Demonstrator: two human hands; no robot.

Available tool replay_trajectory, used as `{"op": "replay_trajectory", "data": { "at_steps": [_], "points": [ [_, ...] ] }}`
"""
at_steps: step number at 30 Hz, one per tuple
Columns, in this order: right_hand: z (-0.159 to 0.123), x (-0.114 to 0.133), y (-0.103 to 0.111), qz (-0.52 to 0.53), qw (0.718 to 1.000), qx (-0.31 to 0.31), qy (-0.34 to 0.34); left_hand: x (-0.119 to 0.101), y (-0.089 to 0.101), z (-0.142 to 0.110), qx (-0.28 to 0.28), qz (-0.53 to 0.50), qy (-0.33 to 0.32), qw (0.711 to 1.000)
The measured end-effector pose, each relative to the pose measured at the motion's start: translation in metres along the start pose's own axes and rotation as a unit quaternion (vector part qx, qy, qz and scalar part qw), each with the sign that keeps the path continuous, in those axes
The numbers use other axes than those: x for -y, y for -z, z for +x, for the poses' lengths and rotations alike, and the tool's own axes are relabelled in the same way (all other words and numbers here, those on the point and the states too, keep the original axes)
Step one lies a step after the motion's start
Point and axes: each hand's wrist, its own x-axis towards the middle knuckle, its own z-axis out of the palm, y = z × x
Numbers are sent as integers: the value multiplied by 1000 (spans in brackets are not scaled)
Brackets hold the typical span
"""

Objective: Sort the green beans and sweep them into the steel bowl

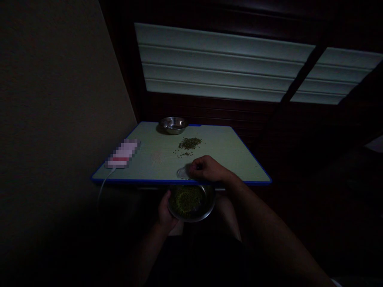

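My left hand (166,213) grips the left side of a metal bowl (206,213) just below the table's front edge. Small green grains that look like beans (187,199) lie in that bowl. Above the bowl, my right hand (206,169) is closed over the near part of the table. A small clear plastic piece (182,172) sticks out from its fingers, flat against the tabletop; its exact kind is hard to make out. A few loose grains lie by the edge below it. Beyond the right hand is a loose pile of small brownish grains (190,143), with some scattered around it.
A second metal bowl (173,125) stands at the back of the pale, blue-edged table (236,159). On the left lies a blurred-out phone-like device (123,153) with a white cable (103,185) hanging over the edge. A wall rises at left; the room is dim.
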Motion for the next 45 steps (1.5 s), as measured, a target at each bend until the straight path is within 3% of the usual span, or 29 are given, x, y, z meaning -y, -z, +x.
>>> {"op": "replay_trajectory", "data": {
  "at_steps": [12,14,18,21,24,29,34,38,45],
  "points": [
    [-1,3,3,50,998,31,12,0,2,1,13,1,5,1000],
    [10,0,9,73,997,-9,6,0,1,0,10,3,6,1000],
    [39,-13,21,91,983,-160,-15,-1,-1,-1,-3,13,17,1000],
    [53,-26,22,82,956,-279,-30,-1,-1,-1,-8,10,9,1000],
    [56,-37,18,61,944,-324,-25,0,-1,-1,-7,6,10,1000],
    [53,-44,13,36,954,-297,-26,1,-2,0,-2,0,4,1000],
    [55,-48,14,-2,950,-311,-31,1,-2,-2,14,4,5,1000],
    [56,-51,14,-49,959,-279,-23,0,-3,-3,17,10,9,1000],
    [55,-51,14,-19,971,-237,-13,0,-5,-3,-4,6,9,1000]
  ]
}}
